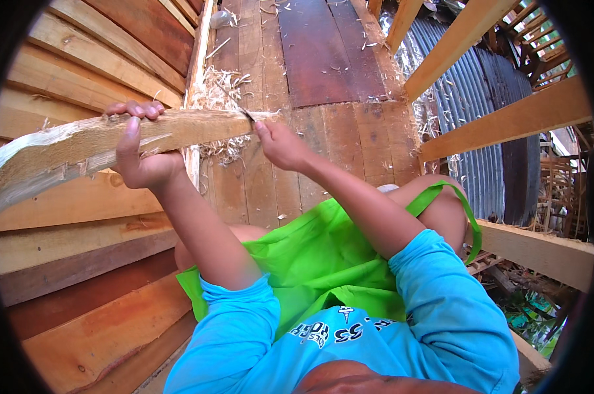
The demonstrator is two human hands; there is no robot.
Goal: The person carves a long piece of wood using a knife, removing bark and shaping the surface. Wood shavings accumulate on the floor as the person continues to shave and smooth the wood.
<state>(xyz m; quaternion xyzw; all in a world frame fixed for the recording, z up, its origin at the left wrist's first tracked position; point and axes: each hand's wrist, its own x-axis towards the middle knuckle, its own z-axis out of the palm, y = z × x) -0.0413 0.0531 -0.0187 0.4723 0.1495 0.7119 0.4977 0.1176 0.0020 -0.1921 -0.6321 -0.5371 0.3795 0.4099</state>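
A long, rough piece of wood [73, 148] reaches in from the left edge and narrows to a whittled end near the middle. My left hand [139, 161] is closed around it, with the thumb in front and the fingertips over its far edge. At the narrow end, my right hand [282, 146] is closed on a knife [248, 116]; its handle is mostly hidden in the fist. The thin, dark blade lies against or just beside the wood's tip; exact contact cannot be made out. Curled wood shavings [221, 92] lie in a heap behind that end.
A plank wall [80, 59] rises close on my left. Wooden rails [507, 118] run along the right, with corrugated metal sheets [464, 85] beyond. Scattered shavings lie on the plank floor [336, 134]. A green apron [323, 253] covers my lap, its strap looping over my right knee.
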